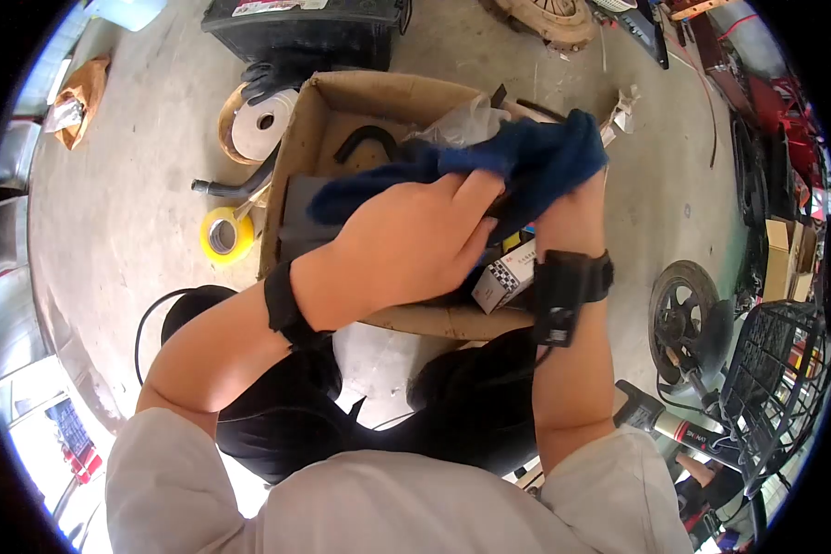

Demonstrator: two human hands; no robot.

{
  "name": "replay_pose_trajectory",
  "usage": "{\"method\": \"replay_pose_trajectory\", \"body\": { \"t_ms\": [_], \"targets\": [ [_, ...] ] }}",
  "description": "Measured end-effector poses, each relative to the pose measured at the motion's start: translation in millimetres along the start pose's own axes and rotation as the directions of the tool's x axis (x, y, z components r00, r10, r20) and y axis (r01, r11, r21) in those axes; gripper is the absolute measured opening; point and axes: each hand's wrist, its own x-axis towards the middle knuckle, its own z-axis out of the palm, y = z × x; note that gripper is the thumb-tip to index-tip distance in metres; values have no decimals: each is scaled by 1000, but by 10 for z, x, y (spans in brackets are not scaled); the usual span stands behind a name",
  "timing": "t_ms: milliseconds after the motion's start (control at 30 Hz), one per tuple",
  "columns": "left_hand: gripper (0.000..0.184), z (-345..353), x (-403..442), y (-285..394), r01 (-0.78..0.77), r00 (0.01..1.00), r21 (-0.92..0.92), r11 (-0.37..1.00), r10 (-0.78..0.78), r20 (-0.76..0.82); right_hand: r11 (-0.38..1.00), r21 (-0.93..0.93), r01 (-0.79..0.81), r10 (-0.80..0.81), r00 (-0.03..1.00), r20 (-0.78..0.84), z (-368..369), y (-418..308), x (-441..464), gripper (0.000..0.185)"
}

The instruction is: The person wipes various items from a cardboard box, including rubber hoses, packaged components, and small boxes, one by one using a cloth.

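Observation:
A dark blue cloth (549, 152) is bunched over an open cardboard box (379, 88). My left hand (415, 231) is closed on the cloth, with its fingers curled against the fabric. Folds of the same cloth cover most of my right hand (577, 198), so those fingers are hidden. Just below the cloth, a small white carton with a checkered pattern (501, 282) lies in the box. A bent black hose (365, 138) and a clear plastic bag (466, 125) are at the box's far side.
Left of the box lie a roll of yellow tape (226, 235), a round disc (263, 125), a black hose (226, 189) and a black glove (268, 81). A black battery (305, 37) stands beyond. At right are a small wheel (683, 319) and a black wire basket (776, 388).

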Motion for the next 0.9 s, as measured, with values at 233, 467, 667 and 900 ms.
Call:
{"method": "replay_pose_trajectory", "body": {
  "t_ms": [233,467,667,900],
  "targets": [
    [59,-998,-128,145,86,983,-403,911,-13,182,842,524,-130,210,973,-97,-995,-188,454,27],
    [26,-1315,-258,-978,215,976,-240,947,-219,9,996,-40,74,-72,996,57,-1182,-474,537,45],
    [24,-843,-109,-748,275,953,-326,905,-213,215,577,811,-95,-226,936,270,-988,-510,487,38],
    [29,-402,-44,-357,164,929,-168,972,-95,359,726,687,12,-7,1000,-10,-310,-489,289,35]
  ]
}}
